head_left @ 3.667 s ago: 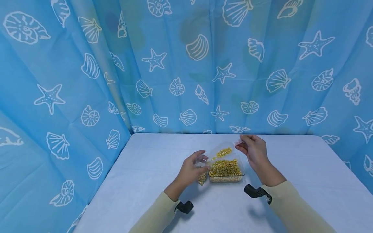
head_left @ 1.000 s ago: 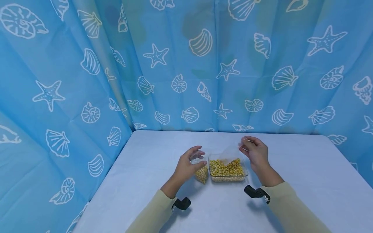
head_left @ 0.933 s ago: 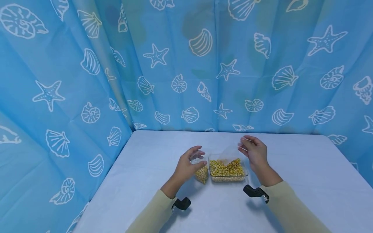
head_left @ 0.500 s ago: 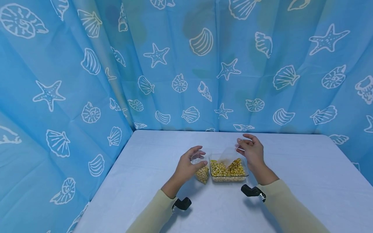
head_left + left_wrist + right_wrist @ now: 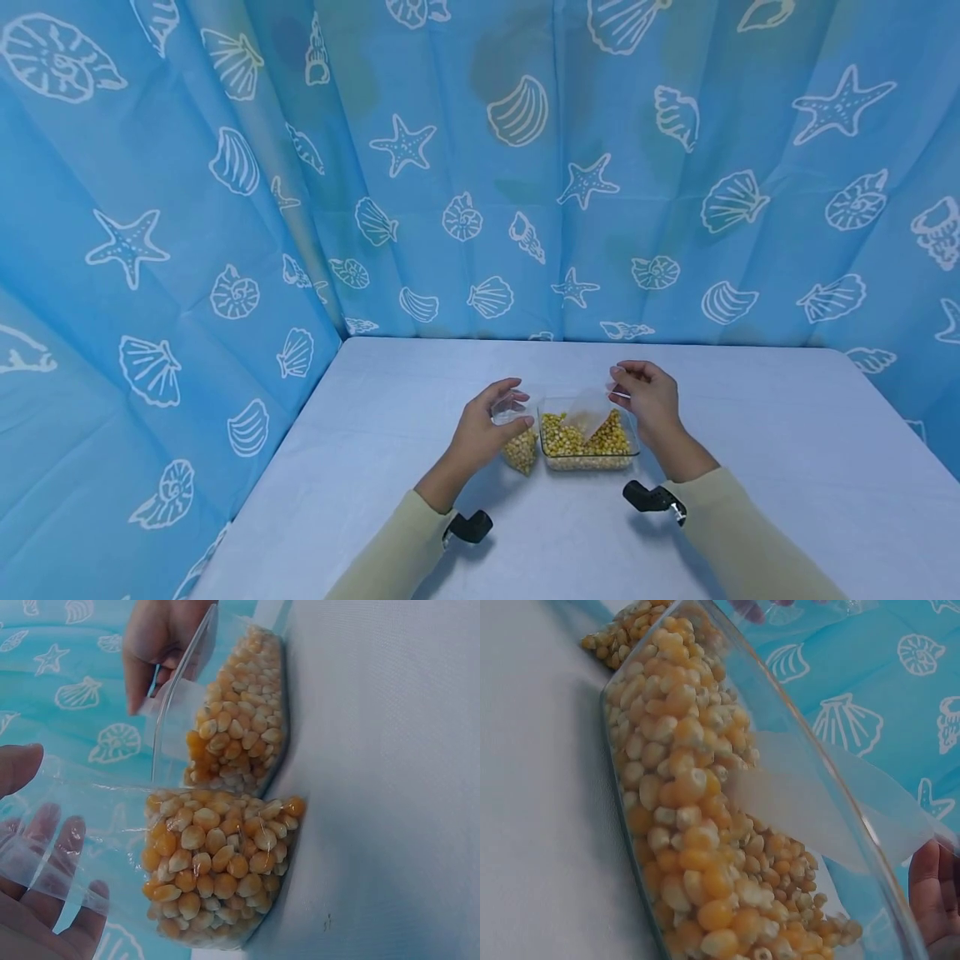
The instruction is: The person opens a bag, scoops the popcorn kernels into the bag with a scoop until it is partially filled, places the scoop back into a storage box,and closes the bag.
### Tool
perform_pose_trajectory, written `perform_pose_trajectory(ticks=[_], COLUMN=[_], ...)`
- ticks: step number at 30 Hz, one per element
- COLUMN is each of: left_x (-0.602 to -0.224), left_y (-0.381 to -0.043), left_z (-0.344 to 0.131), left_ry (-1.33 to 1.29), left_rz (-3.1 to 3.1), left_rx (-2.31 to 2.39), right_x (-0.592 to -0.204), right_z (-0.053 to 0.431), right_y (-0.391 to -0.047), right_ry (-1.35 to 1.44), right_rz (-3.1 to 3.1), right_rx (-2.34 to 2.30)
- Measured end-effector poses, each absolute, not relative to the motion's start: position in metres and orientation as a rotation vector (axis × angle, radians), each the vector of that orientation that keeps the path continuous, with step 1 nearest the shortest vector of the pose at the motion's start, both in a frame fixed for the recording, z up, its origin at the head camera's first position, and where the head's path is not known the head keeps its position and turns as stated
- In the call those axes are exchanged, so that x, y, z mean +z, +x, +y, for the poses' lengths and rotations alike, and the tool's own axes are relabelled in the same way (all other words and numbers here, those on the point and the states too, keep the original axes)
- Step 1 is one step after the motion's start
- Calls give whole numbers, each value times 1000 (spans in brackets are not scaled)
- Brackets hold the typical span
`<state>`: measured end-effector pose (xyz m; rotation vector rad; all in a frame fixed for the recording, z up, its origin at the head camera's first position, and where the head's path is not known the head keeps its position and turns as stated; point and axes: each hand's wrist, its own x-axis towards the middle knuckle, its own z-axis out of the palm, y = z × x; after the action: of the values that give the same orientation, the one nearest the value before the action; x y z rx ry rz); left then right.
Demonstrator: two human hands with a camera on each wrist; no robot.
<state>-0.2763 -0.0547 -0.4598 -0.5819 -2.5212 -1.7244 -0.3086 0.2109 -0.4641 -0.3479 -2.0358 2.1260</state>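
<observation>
My left hand (image 5: 478,429) holds the mouth of a clear plastic bag (image 5: 97,795) spread between thumb and fingers. Dried corn kernels (image 5: 217,862) fill the bag's lower part, which sits on the table. Beside it, to the right, stands a clear rectangular container (image 5: 542,458) of more kernels (image 5: 558,433). A thin, translucent white scoop (image 5: 802,799) dips over the container's far rim into the corn. At its upper end, my right hand (image 5: 651,404) pinches it between thumb and fingers. Kernels hide the scoop's lower edge.
The white-covered table (image 5: 375,467) extends around the container and bag. A blue seashell-patterned curtain (image 5: 450,167) hangs behind the table and along its left side. Black wrist cameras (image 5: 651,497) sit on both sleeves.
Earlier, the scoop carried kernels tilted toward the bag; now its end lies in the container's corn. In the last half second my right hand has lowered slightly. My left hand stays nearly still.
</observation>
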Motion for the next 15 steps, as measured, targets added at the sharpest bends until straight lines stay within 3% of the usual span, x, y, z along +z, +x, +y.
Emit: perform_pose_trajectory(ticks=[15], left_x=[-462], left_y=[-276], left_z=[-54], left_ry=[-590], left_rz=[-2516], left_rx=[-1738], right_x=[-467], right_z=[216], right_y=[-307], right_ry=[-330], right_rz=[-2087], right_rx=[2089])
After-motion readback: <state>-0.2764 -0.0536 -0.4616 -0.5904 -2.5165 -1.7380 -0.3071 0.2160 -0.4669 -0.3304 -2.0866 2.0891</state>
